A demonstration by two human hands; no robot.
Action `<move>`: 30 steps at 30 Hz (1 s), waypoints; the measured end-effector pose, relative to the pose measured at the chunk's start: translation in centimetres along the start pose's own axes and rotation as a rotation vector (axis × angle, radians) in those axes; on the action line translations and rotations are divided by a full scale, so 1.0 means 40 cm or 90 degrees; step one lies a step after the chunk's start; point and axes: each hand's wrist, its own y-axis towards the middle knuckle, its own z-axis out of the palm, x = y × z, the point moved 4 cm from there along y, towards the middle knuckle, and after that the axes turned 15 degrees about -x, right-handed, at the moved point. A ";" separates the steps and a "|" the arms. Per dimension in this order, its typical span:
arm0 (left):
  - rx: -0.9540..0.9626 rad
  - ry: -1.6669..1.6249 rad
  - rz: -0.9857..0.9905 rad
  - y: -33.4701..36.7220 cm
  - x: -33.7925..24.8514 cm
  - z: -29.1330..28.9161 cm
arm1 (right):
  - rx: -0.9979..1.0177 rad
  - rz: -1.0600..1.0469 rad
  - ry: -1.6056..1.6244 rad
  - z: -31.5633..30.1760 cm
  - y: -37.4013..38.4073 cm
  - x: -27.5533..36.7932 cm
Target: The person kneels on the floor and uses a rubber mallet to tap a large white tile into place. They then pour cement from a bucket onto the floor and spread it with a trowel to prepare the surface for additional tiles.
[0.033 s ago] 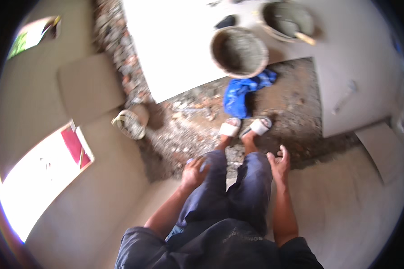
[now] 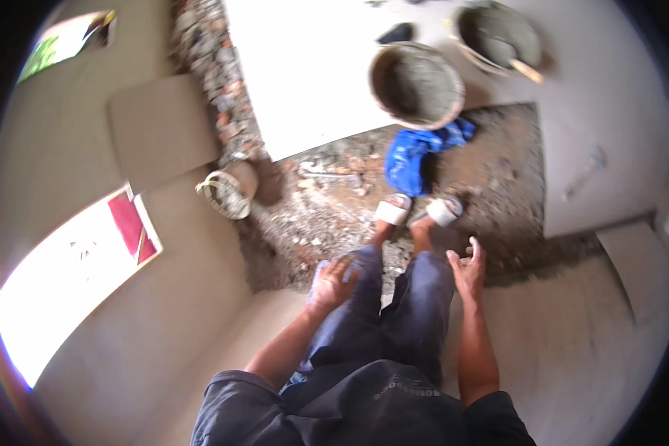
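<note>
My left hand point(image 2: 333, 286) hovers over my left thigh with its fingers spread, holding nothing. Beside my right knee, my right hand point(image 2: 468, 271) is raised, thumb and fingers apart and slightly bent, with nothing in it. Both hands are clear of any tool. Ahead of my sandalled feet lies a crumpled blue plastic sheet or bag point(image 2: 404, 169). A round tub point(image 2: 383, 80) of grey mortar stands just beyond it. Farther right, a second mortar tub point(image 2: 468, 30) has a wooden-handled tool point(image 2: 526, 70) leaning out over its rim.
Large pale tiles point(image 2: 305, 97) border the rough rubble ground point(image 2: 498, 171). On the left, a bucket point(image 2: 243, 178) stands near the wall opening point(image 2: 67, 275). A long thin tool point(image 2: 583, 173) lies on the right tile. A loose grey slab point(image 2: 635, 256) sits at far right.
The view has shifted slightly, so the tubs and bucket appear farther right. My left hand has moved a little right and up, its fingers more spread. My right hand looks much the same.
</note>
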 end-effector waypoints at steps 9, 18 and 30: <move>-0.042 0.026 -0.013 -0.004 0.023 0.056 | 0.042 -0.283 -0.224 0.387 0.299 0.080; 0.086 0.147 -0.072 0.032 0.281 0.201 | -0.076 -0.287 -0.354 0.772 0.521 0.116; 0.207 0.096 -0.072 0.108 0.422 0.108 | -0.061 -0.173 0.169 0.622 0.136 0.484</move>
